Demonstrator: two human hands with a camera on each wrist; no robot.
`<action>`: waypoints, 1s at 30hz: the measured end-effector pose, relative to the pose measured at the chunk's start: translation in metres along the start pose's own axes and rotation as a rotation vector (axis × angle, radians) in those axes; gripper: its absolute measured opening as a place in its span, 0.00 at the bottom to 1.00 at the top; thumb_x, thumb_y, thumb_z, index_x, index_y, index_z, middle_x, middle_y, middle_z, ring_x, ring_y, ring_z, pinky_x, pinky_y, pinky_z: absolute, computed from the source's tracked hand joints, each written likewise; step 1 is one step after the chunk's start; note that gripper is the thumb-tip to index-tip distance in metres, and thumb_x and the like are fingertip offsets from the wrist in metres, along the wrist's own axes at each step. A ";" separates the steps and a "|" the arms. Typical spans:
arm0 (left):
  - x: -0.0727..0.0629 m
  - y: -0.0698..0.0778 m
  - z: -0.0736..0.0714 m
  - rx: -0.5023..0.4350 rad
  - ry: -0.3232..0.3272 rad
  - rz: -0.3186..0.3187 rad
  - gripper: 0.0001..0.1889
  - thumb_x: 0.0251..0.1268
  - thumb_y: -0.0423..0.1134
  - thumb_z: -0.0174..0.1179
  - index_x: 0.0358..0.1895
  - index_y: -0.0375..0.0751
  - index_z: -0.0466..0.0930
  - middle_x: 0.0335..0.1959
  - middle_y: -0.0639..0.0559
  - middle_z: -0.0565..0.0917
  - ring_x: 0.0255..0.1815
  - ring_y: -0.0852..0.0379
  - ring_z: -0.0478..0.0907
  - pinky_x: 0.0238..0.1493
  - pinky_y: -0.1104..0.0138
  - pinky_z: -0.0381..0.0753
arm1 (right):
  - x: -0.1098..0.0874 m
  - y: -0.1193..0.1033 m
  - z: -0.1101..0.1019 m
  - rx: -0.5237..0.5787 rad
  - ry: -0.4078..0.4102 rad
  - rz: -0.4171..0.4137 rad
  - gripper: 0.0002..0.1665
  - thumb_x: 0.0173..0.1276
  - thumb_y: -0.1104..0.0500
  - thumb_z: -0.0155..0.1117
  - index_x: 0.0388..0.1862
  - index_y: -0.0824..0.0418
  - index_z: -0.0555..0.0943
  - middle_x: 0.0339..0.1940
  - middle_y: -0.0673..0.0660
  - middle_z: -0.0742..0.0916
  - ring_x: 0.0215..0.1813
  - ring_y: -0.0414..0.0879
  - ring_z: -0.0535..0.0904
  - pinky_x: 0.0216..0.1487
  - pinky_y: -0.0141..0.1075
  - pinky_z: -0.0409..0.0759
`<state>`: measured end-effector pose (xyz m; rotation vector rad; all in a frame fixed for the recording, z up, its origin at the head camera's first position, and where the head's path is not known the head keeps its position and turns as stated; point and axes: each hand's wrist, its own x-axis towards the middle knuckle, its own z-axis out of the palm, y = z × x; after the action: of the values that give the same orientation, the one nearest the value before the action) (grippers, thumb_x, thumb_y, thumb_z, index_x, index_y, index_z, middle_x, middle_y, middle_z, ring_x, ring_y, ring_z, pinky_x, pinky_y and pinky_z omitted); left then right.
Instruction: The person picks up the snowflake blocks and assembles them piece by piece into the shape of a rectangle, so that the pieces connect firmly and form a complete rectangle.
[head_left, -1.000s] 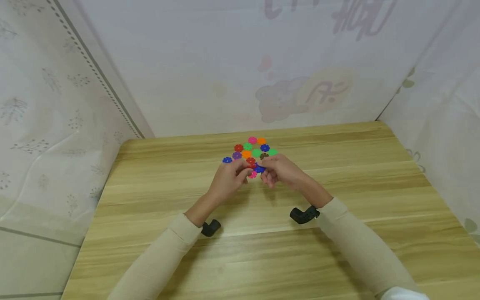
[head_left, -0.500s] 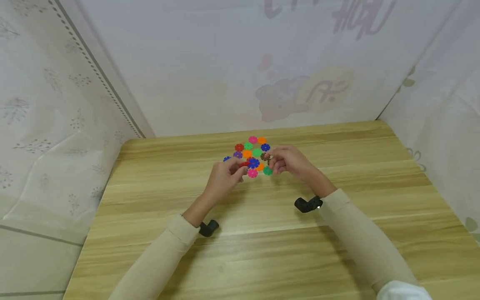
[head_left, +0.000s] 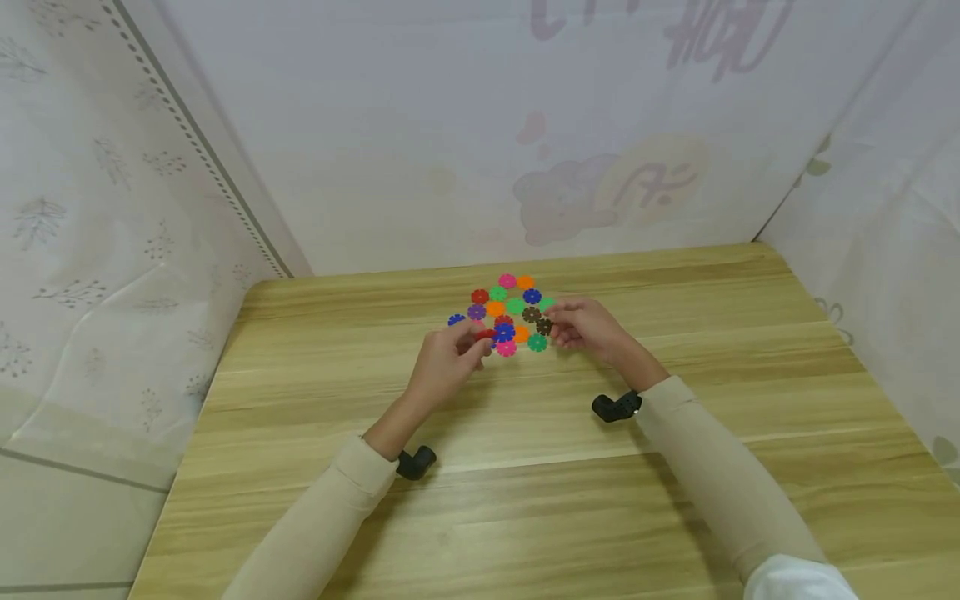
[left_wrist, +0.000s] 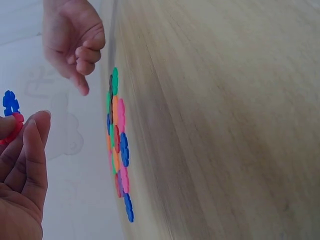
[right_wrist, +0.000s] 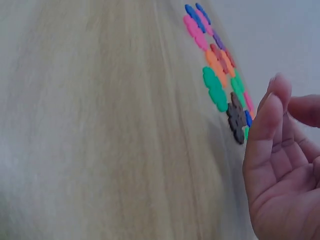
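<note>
My left hand (head_left: 442,362) pinches a red notched plastic disc (left_wrist: 18,120) between thumb and fingers, above the table. A blue notched disc (head_left: 503,332) is joined to it at an angle and sticks out past the fingertips. To the right, my right hand (head_left: 592,327) hovers with loosely bent fingers and holds nothing. Its fingertips are right by a dark brown disc (head_left: 544,326) and a light green disc (head_left: 547,306) at the group's right side. A teal green disc (head_left: 537,342) lies just in front of them. The left fingers hide part of the red disc.
Several more flat discs lie close together on the wooden table (head_left: 480,517), among them an orange disc (head_left: 525,282), a purple disc (head_left: 476,312) and a pink disc (head_left: 507,349). A printed cloth (head_left: 420,150) hangs behind the table's far edge.
Both hands were together at the blue disc; the right hand has let go and moved right to the edge of the group. The left hand keeps the joined red and blue discs.
</note>
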<state>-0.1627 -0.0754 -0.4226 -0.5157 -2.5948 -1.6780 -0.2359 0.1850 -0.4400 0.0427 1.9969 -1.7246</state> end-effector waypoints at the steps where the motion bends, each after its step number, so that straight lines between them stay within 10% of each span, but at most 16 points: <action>1: 0.000 0.000 0.000 0.000 0.001 -0.001 0.06 0.68 0.34 0.60 0.42 0.35 0.81 0.31 0.38 0.86 0.26 0.42 0.83 0.25 0.70 0.80 | 0.002 0.002 -0.001 0.000 0.008 0.009 0.20 0.76 0.58 0.53 0.59 0.70 0.74 0.24 0.52 0.82 0.23 0.40 0.78 0.29 0.31 0.81; 30: 0.000 -0.005 -0.002 0.041 -0.013 -0.013 0.05 0.68 0.35 0.60 0.39 0.36 0.82 0.30 0.40 0.86 0.26 0.44 0.83 0.24 0.71 0.78 | 0.009 0.012 0.011 -0.274 0.109 0.031 0.21 0.69 0.65 0.59 0.61 0.63 0.74 0.22 0.58 0.82 0.16 0.42 0.75 0.19 0.31 0.77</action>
<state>-0.1647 -0.0789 -0.4258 -0.5121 -2.6411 -1.6269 -0.2359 0.1740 -0.4560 0.0757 2.2835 -1.4428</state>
